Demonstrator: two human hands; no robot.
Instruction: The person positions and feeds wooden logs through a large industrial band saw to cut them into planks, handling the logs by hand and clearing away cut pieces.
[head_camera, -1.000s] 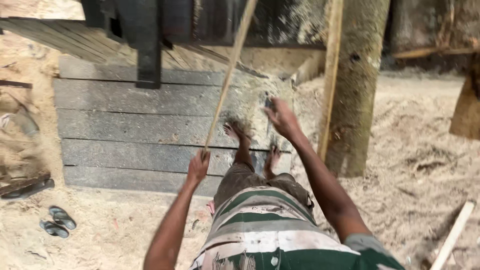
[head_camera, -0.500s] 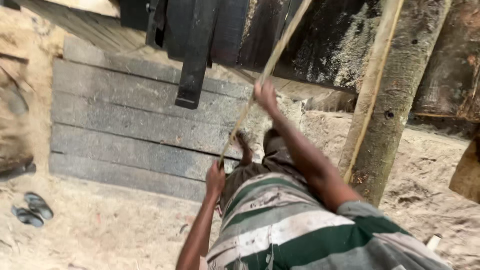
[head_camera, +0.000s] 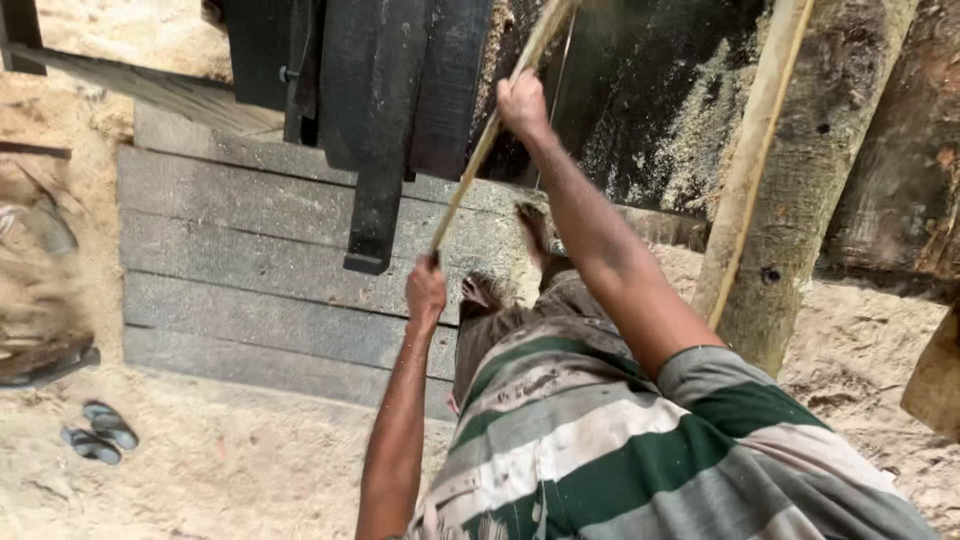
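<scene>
Both hands grip the pole, right hand now raised higher.

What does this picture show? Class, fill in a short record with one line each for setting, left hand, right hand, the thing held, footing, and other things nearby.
setting: sawdust-covered ground beside a dark timber frame
left hand: left hand grips the lower end of the pole
right hand: right hand grips the pole higher up, arm raised
thing held: long pale wooden pole, slanting up to the right
footing: bare feet on grey planks
nearby: pair of sandals at lower left; upright post at right
</scene>
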